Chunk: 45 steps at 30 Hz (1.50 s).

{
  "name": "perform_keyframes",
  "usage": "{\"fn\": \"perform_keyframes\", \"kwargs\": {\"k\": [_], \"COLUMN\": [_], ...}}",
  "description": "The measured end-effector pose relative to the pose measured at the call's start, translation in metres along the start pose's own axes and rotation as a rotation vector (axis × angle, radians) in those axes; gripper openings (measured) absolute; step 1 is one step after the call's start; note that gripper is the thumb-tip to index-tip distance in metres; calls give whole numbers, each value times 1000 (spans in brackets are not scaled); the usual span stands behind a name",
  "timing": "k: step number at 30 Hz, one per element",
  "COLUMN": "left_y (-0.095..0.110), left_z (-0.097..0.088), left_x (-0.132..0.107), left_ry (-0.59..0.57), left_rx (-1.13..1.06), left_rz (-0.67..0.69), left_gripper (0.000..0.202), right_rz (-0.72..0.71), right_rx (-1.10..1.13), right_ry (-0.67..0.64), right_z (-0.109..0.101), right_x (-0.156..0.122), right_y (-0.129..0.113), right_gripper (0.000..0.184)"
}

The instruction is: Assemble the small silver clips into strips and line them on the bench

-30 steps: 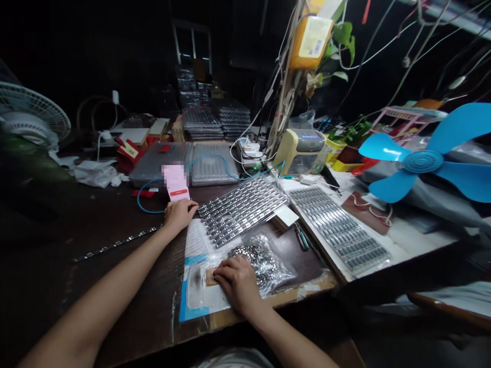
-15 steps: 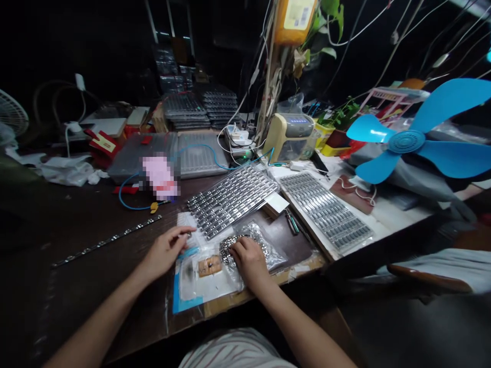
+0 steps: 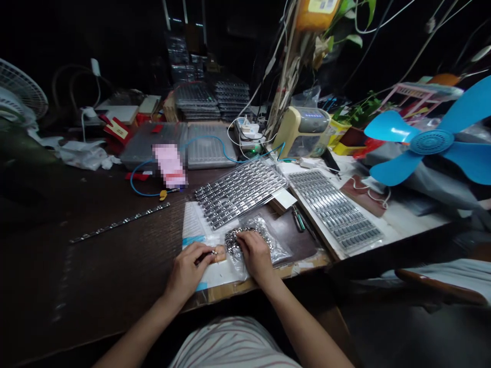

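The left hand (image 3: pixel 188 270) is curled, its fingertips set on a small tan piece (image 3: pixel 220 252); whether it is pinched cannot be told. The piece lies just right of that grip, between both hands, nearer the left. The right hand (image 3: pixel 256 254) is laid unclenched on a clear bag of metal parts (image 3: pixel 273 239), its fingers pointing away toward a slanted parts tray (image 3: pixel 241 191).

the bag of parts (image 3: pixel 274 246) is lying near the front edge of the counter (image 3: pixel 95 271), under the right grip (image 3: pixel 256 255), with the left grip (image 3: pixel 187 271) just left of it. a tray (image 3: pixel 240 191) is sitting behind the bag, and a second tray (image 3: pixel 333 214) is lying right of that.
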<state>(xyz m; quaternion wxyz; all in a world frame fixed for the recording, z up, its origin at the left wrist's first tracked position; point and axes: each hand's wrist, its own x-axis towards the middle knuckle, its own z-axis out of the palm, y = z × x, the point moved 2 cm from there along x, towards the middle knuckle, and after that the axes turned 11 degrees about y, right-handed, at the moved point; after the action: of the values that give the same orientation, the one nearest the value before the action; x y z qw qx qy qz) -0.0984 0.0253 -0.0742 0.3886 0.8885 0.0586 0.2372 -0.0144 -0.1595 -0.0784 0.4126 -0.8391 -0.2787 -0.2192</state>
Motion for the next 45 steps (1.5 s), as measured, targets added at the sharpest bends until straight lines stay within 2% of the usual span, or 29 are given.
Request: {"fn": "perform_keyframes", "kwargs": {"k": [7,14,17,20,24,30,36,39,42,45], "left_y": [3,6,3,-1,-4,-4,-1,8,16,18], "left_z": [3,2,0,-2,-3,-2,-4,-1,6,12], "left_x": [-1,1,2,2,3,2,10,15,17,14], "left_ry": [-9,-32,27,110,122,105,70,12,-41,-52], "left_rx": [113,98,11,-63,-89,-92,-90,-71,-53,-14], "left_rz": [67,74,14,-49,-73,-85,-141,-78,3,49], "left_gripper": [13,15,16,16,15,15,16,15,13,13], "right_rz": [0,14,24,-27,-71,-61,-54,-69,-51,-34], "right_rx": [10,-56,-57,-47,-109,-99,-206,-257,-253,-254], "right_ry": [-12,-49,-91,-141,-163,-174,-129,-132,-118,-94], "right_z": [1,-3,3,15,25,24,8,1,0,1], "right_x": [0,3,3,2,-1,-3,6,9,9,7], "right_y": [0,-9,-24,-39,-47,-46,-30,-17,-10,-10], "right_gripper": [14,5,5,7,7,9,22,21,4,5]}}
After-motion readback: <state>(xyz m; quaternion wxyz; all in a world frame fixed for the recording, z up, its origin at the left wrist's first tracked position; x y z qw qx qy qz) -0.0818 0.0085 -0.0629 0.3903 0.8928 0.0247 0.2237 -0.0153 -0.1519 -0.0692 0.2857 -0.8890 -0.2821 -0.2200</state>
